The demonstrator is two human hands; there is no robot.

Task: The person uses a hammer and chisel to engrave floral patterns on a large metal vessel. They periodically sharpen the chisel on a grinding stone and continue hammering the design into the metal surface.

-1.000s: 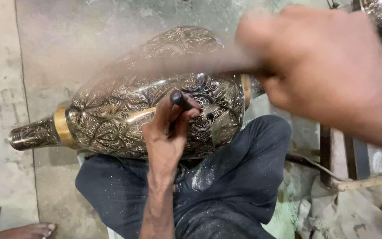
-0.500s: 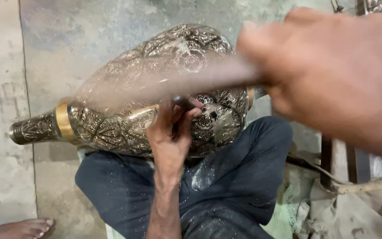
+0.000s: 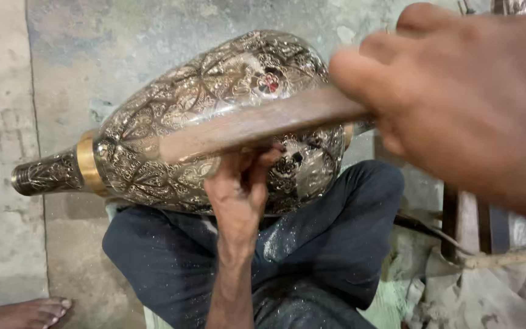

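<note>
Sideways, engraved vase [image 3: 171, 128] under left hand [image 3: 238, 189], right hand [image 3: 458, 103] gripping wooden stick [image 3: 257, 125]

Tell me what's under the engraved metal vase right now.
The vase lies on its side across a lap in dark trousers; the left hand touches it. Whatever sits between vase and lap is hidden.

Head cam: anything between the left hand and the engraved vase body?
A small tool seems pinched in the left hand against the engraved metal vase, mostly hidden behind the blurred wooden stick.
</note>
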